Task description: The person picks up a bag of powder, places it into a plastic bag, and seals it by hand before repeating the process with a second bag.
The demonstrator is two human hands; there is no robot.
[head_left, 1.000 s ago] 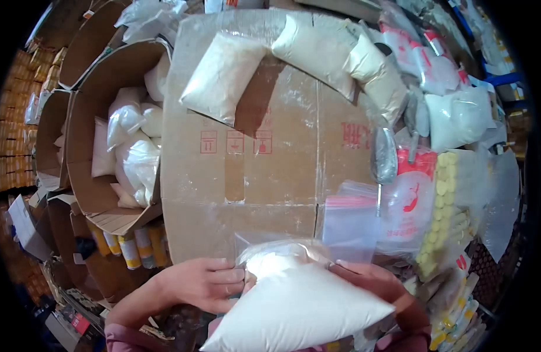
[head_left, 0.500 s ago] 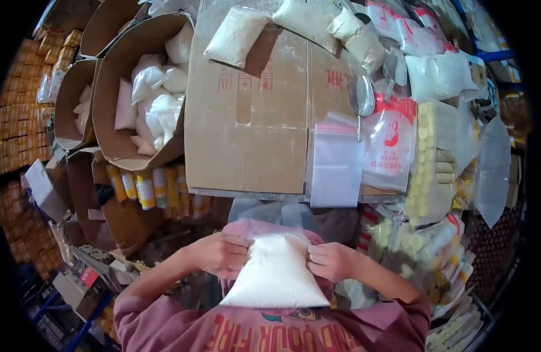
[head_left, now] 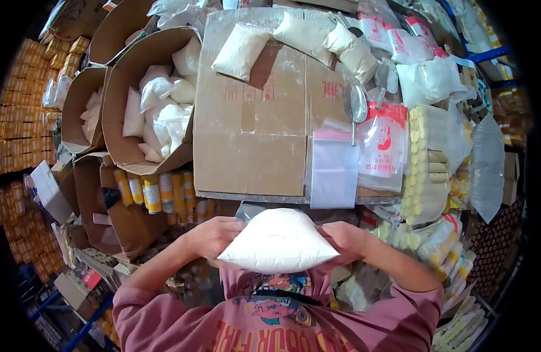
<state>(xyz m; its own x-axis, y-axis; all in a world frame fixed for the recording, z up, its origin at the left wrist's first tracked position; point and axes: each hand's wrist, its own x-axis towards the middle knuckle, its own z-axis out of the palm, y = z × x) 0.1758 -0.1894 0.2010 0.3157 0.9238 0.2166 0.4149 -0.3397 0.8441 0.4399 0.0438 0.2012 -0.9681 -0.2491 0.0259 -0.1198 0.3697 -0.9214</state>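
Observation:
A plump clear bag of white powder [head_left: 276, 240] is held up in front of my chest, over the near side of the cardboard-topped table. My left hand [head_left: 215, 236] is closed on the bag's upper left side, its fingers curled and partly out of sight. On the opposite side, my right hand [head_left: 345, 239] grips the bag, with the fingertips hidden behind it. The bag's broad bottom faces up toward me, and its top edge is turned away from view.
A flattened cardboard sheet [head_left: 250, 158] covers the table, bearing filled powder bags [head_left: 241, 51], a metal scoop [head_left: 355, 105], and a stack of clear zip bags [head_left: 334, 170]. Red-printed bags [head_left: 383, 141] lie beside them. To the left stands a carton [head_left: 121, 154] of filled bags.
Both hands have raised the powder bag away from my chest toward the table. It has tipped so its bottom, earlier hanging down, now shows more.

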